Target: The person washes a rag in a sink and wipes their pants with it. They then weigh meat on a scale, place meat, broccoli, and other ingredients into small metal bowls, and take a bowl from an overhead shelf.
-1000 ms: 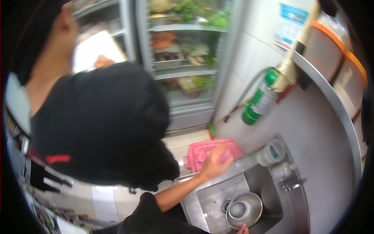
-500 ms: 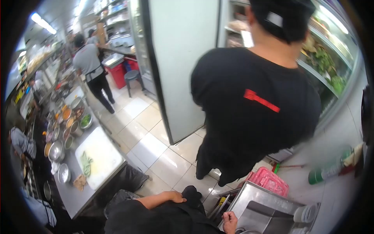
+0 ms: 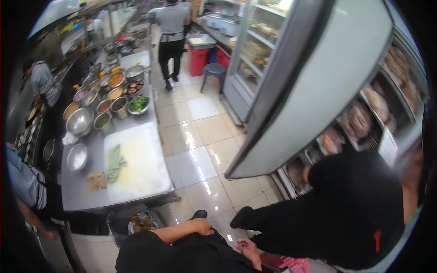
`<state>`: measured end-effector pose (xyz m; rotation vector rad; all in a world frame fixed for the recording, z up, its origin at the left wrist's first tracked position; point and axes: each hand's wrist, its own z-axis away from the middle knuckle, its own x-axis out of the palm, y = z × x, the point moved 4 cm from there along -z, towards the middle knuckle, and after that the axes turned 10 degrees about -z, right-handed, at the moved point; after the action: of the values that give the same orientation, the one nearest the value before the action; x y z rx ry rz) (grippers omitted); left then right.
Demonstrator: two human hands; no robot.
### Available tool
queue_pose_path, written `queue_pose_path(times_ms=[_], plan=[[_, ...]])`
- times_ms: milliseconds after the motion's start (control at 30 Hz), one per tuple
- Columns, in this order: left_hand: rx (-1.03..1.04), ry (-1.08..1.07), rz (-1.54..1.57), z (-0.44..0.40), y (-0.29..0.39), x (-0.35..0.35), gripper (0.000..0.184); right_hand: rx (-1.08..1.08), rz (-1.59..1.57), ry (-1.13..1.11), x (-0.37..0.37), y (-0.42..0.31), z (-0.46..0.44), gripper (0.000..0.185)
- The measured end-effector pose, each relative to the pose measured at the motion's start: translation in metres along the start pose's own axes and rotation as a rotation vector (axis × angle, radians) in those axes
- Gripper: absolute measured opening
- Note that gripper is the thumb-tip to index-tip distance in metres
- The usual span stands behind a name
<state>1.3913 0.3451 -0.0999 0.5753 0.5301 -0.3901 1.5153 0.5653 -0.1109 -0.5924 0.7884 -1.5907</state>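
My left hand (image 3: 201, 226) lies against my black clothing (image 3: 182, 252) at the bottom centre. Its fingers are curled inward, and what they hold, if anything, is hidden. To its right, my right hand (image 3: 248, 249) hangs low with the fingers loosely bent and a little apart. Nothing shows clearly in it. A lined bin (image 3: 114, 227) with brown scraps stands left of my left hand. Just beyond my right hand, a person in black (image 3: 350, 204) bends toward the shelves of an open fridge. A pink crate (image 3: 293, 264) shows partly beneath that person.
The big fridge door (image 3: 327, 77) stands open on the right. A steel counter (image 3: 82, 195) at left carries a white cutting board (image 3: 141, 168), a green cloth (image 3: 116, 163) and several food bowls. A person in grey (image 3: 172, 27) is in the aisle beside a stool (image 3: 214, 70).
My view has swung to the right-hand shelves and left counter, with the counter now nearer. The person in black has bent down. My right hand has moved left, away from the steel sink, its fingers loosening.
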Motion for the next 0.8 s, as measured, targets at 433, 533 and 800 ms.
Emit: queue_pose_path(times_ms=[433,533,800], plan=[[-0.269,0.481,0.381,0.063,-0.123,-0.099,0.052,-0.413,0.796,-0.523,0.194,-0.165,-0.238,0.046],[-0.278,0.568,0.444,0.053,-0.131,-0.097,0.055,-0.304,1.077,-0.628,0.214,-0.147,-0.271,0.047],[-0.299,0.459,0.659,0.042,-0.147,-0.155,0.051,0.172,1.412,-0.673,0.197,-0.123,-0.353,0.102]])
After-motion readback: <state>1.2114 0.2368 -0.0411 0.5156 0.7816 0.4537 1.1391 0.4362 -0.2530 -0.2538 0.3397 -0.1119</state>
